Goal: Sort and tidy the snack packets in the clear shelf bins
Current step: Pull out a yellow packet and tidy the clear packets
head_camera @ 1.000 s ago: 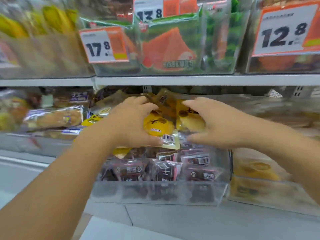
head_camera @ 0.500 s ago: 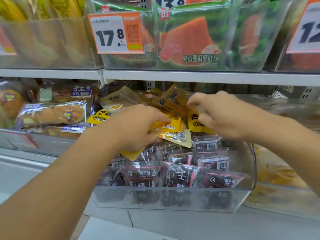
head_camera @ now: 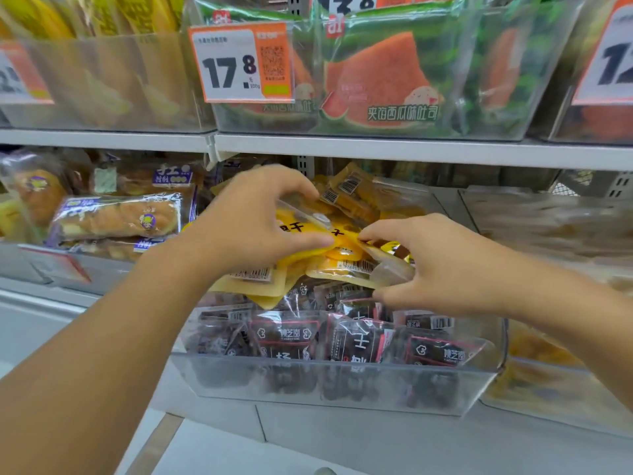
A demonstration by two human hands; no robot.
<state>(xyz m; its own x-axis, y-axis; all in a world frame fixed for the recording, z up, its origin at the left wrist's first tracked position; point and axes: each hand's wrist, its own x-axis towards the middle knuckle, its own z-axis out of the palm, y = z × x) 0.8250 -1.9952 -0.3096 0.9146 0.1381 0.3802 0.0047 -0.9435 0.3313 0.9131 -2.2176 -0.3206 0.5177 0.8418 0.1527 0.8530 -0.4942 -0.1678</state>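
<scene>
The person is standing at the shelf with both arms reaching into the clear bin (head_camera: 342,382) on the lower tier. The left hand (head_camera: 253,224) is curling round a bunch of yellow packets (head_camera: 308,234), thumb underneath and fingers arched over the top, so the bunch is being held just in front of its palm and slightly to the right of it. The right hand (head_camera: 442,265) is coming in from the other side, its fingertips pinching at the near edge of the same yellow packets and its lower fingers wrapping a small clear-ended packet directly beneath them; neither hand is spread wide.

What matters here is that the yellow packets are lying between the two hands, their long side running roughly left to right from one palm to the other, and sitting above the dark packets (head_camera: 346,337) that are filling the front of the bin below both wrists. More tan packets (head_camera: 349,190) are piled just beyond the left fingertips, toward the back. The left hand looks nearer to the bulk of the yellow bunch, so I would judge it to be carrying the load while the right is straightening or peeling one off.
</scene>
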